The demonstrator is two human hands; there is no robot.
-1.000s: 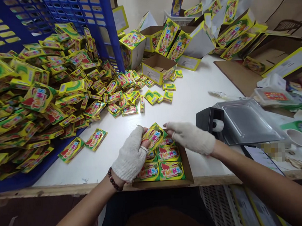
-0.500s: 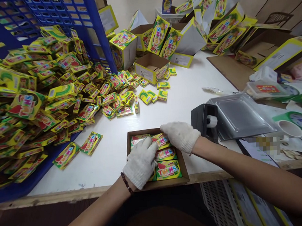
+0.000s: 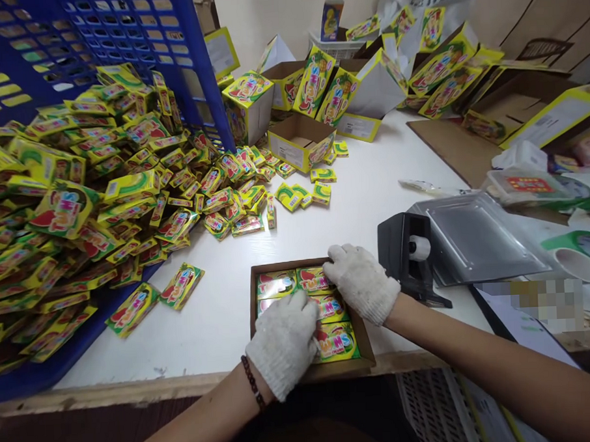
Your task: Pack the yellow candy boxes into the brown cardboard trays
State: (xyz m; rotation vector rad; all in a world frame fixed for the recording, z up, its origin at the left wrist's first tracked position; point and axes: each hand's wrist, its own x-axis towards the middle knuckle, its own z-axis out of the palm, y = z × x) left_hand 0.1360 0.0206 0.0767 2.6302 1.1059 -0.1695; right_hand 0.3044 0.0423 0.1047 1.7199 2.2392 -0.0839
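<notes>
An open brown cardboard box (image 3: 255, 314) stands at the table's front edge, packed with flat yellow-green TWINS packs (image 3: 335, 342) in rows. My left hand (image 3: 283, 342), in a white knitted glove, lies over the packs inside, its bent fingers pressing on their tops and covering part of the left column. My right hand (image 3: 361, 280), gloved too, is at the box's far right corner. Its fingers curl over the rim beside the upper right pack (image 3: 313, 279). The thumbs and some fingertips are hidden. A beaded bracelet (image 3: 253, 384) circles my left wrist.
A blue crate (image 3: 191, 75) at left spills a heap of TWINS packs (image 3: 64, 211). Two loose packs (image 3: 182, 286) lie left of the box. A black tape dispenser (image 3: 405, 255) and a clear plastic tray (image 3: 481, 239) stand at right. Open display cartons (image 3: 301, 146) line the back.
My right hand has shifted slightly right and down along the box's corner. My left hand has slid a little toward me and right, uncovering more of the upper left packs. The view has tilted slightly.
</notes>
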